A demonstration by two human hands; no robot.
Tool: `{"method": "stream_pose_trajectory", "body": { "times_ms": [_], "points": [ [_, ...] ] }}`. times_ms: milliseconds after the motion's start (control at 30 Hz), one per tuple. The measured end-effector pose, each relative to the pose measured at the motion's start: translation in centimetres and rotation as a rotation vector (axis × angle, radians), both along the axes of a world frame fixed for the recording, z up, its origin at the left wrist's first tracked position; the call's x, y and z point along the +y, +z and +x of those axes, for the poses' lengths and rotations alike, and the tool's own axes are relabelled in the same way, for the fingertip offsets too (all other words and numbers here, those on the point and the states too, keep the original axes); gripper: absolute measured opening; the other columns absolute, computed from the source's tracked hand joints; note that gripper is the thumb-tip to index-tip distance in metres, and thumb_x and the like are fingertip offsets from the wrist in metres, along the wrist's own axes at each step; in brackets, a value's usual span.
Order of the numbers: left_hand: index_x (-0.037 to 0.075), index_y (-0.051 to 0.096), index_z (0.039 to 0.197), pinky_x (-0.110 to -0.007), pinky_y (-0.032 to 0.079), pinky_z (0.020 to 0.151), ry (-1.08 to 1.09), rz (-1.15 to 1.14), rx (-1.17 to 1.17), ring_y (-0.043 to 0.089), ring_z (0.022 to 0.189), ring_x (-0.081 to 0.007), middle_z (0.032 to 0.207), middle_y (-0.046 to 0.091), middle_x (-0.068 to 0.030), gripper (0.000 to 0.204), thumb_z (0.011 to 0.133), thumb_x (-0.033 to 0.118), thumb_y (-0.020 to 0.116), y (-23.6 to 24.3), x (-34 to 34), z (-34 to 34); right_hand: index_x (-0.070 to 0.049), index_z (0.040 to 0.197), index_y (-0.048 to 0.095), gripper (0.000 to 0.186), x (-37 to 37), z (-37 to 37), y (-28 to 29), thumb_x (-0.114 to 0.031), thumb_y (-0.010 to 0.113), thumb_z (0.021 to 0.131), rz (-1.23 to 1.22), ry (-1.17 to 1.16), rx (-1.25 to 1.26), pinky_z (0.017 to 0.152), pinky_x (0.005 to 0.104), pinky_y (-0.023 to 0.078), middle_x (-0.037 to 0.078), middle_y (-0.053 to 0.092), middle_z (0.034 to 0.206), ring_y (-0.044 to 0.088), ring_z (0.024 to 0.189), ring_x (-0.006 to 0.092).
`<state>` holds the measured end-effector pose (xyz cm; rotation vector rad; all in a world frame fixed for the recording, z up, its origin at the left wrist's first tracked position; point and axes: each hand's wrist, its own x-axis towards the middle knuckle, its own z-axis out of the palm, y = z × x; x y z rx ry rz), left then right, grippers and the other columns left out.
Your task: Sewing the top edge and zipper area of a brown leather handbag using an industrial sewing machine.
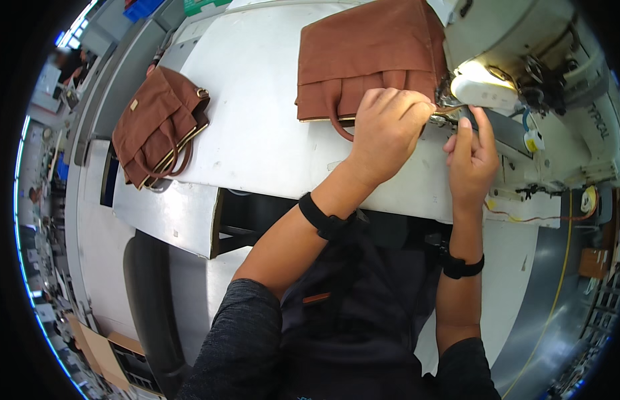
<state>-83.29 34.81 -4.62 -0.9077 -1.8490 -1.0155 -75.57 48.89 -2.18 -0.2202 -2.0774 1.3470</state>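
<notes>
A large brown fabric handbag (pixel 370 50) lies on the white worktable, its right side against the white sewing machine (pixel 490 40). The bag's handles and zipped edge face me. My left hand (pixel 392 130) is curled over that edge, with its fingers pressed together close to the needle area; whatever is pinched there is hidden. My right hand (pixel 473 157) is raised just right of the needle area, thumb and index finger close together and the other fingers bent. Anything between those fingertips is too small to make out.
A second, smaller-looking brown handbag (pixel 160 127) rests on the left of the worktable (pixel 257 87). A lit lamp shines beside the machine head. Red and yellow wires (pixel 550 218) hang at the right. An open cardboard box (pixel 100 353) stands low at the left.
</notes>
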Motion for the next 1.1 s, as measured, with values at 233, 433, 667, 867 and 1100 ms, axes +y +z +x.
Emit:
{"method": "stream_pose_trajectory", "body": {
  "times_ms": [233, 433, 667, 867, 1100],
  "points": [
    [0.013, 0.071, 0.093, -0.033, 0.045, 0.079, 0.019, 0.068, 0.012, 0.063, 0.083, -0.0168, 0.095, 0.071, 0.0037, 0.017, 0.078, 0.004, 0.073, -0.5, 0.1, 0.1, -0.002, 0.140, 0.060, 0.038, 1.2, -0.5, 0.6, -0.021, 0.058, 0.107, -0.214, 0.144, -0.095, 0.056, 0.0238, 0.043, 0.003, 0.065, 0.072, 0.052, 0.057, 0.0071],
    [0.012, 0.070, 0.091, -0.034, 0.044, 0.079, 0.006, 0.075, -0.030, 0.061, 0.080, -0.0170, 0.093, 0.069, 0.0041, 0.014, 0.080, 0.004, 0.073, -0.7, 0.1, 0.2, -0.005, 0.137, 0.063, 0.039, 0.3, 0.3, 0.8, -0.028, 0.059, 0.106, 0.313, -0.050, -0.204, 0.061, 0.0312, 0.047, 0.007, 0.064, 0.070, 0.058, 0.060, 0.0115],
    [0.013, 0.071, 0.091, -0.035, 0.044, 0.079, 0.006, 0.085, -0.012, 0.062, 0.081, -0.0175, 0.093, 0.070, 0.0042, 0.013, 0.082, 0.004, 0.072, -0.1, -0.1, 0.3, -0.008, 0.128, 0.070, 0.036, 1.4, 0.3, 2.4, -0.034, 0.057, 0.106, 0.509, -0.228, -0.264, 0.073, 0.0376, 0.054, 0.012, 0.070, 0.078, 0.069, 0.073, 0.0238],
    [0.014, 0.073, 0.097, -0.035, 0.045, 0.080, 0.000, -0.015, -0.050, 0.067, 0.088, -0.0178, 0.102, 0.075, 0.0031, 0.015, 0.085, 0.004, 0.070, 0.1, -0.1, 0.3, 0.000, 0.116, 0.073, 0.027, 2.4, -0.7, 1.6, -0.021, 0.067, 0.101, -0.214, 0.303, -0.130, 0.053, 0.0217, 0.045, 0.004, 0.067, 0.071, 0.057, 0.054, 0.0069],
    [0.011, 0.075, 0.097, -0.031, 0.047, 0.080, 0.036, -0.068, -0.021, 0.069, 0.088, -0.0173, 0.101, 0.077, 0.0016, 0.015, 0.087, 0.001, 0.074, 0.5, 0.0, 0.3, 0.000, 0.102, 0.073, 0.020, 2.2, -2.4, 3.0, -0.019, 0.069, 0.097, -0.535, 0.323, -0.160, 0.046, 0.0211, 0.040, 0.001, 0.062, 0.063, 0.049, 0.047, 0.0052]
  ]
}}
